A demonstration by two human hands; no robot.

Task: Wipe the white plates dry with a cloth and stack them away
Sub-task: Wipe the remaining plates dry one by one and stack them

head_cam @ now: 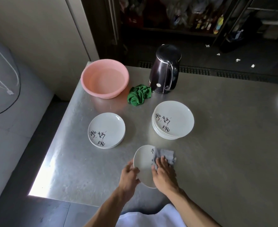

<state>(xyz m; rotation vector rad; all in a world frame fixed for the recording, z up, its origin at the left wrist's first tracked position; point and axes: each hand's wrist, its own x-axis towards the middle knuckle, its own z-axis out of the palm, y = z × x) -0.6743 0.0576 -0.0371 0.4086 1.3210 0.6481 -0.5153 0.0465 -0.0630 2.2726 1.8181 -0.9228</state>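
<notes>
1. The black electric kettle (165, 69) at the far side of the grey steel tabletop (225, 145) is the landmark; places below are told from it
2. One round white plate with black brush lettering (144, 166) is held tilted above the tabletop, well on the person's side of the kettle and slightly to its left
3. The left hand (129, 175) grips that plate's left rim, fingers and thumb curled round it
4. The right hand (163, 173) lies on the plate's right half, fingers fairly straight, pressing a crumpled grey cloth (165, 155) to its face; I judge the wiping of this plate under way, not finished
5. Straight in front of the kettle, between it and the held plate, sits the taller stack of white plates (173, 119); nearer and well to the kettle's left sits the shorter stack of white plates (106, 130)
6. One stack is probably the dried pile and the other the pile waiting, but nothing visible tells which; if the taller is the dried one, most is done, otherwise most is left
7. Left in any case: finish this plate, lay it on the dried pile, then work through the waiting stack
8. Just left of the kettle's foot lies a bunched green cloth (139, 95) in no hand; farther left stands a round pink plastic basin (104, 77)
</notes>
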